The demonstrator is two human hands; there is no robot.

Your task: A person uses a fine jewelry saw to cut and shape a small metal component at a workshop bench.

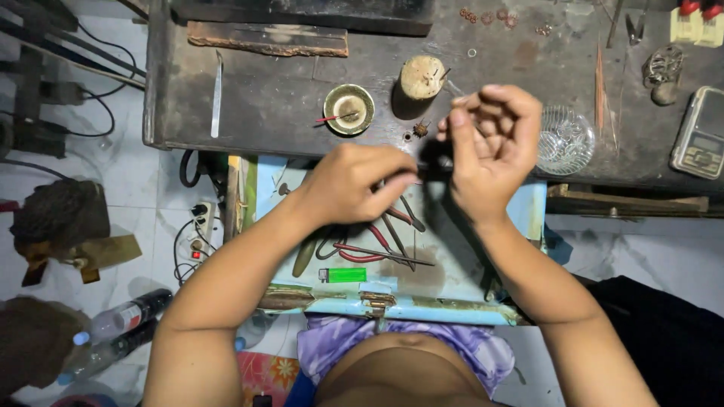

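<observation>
left hand (354,181) and right hand (489,143) pinched together on a tiny piece, too small to tell, above open blue drawer (528,211) with pliers (377,245), green lighter (343,275).

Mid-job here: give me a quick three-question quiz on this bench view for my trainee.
1. True or false: the green lighter lies in the open blue drawer, not on the dark workbench.
2. Which sits nearest the right hand? A) glass dish B) brass bowl C) pocket scale
3. Fill in: the left hand hovers above red-handled ____ in the drawer.

Key: 1 true; 2 A; 3 pliers.
</observation>
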